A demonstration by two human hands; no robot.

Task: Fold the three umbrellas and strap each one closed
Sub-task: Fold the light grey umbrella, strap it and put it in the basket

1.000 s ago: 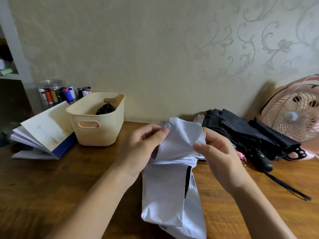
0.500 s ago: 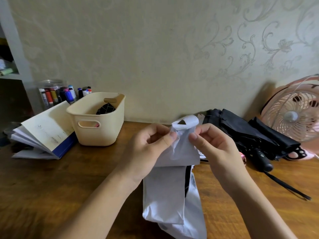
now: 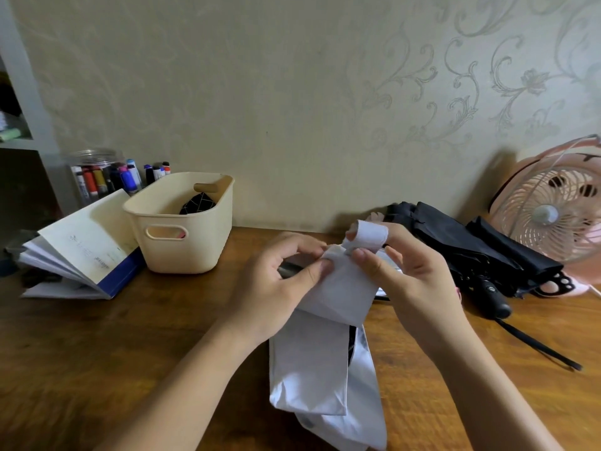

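Note:
A pale lavender-white umbrella (image 3: 318,369) lies lengthwise on the wooden table (image 3: 113,353) in front of me, its fabric loosely gathered. My left hand (image 3: 276,284) pinches the fabric's far end. My right hand (image 3: 409,278) pinches the same end, and the umbrella's white strap (image 3: 369,239) loops over its fingers. Two black umbrellas (image 3: 481,252) lie loosely folded at the back right, a black handle (image 3: 492,297) and cord pointing toward me.
A cream plastic basket (image 3: 182,245) stands at the back left with a dark item inside. Beside it are an open book (image 3: 78,252) and a jar of markers (image 3: 97,177). A pink fan (image 3: 553,213) stands at the far right against the wall.
The hands came together at the fabric's far end. The wide spread of fabric was gathered narrow, and the strap came up and now loops over my right fingers.

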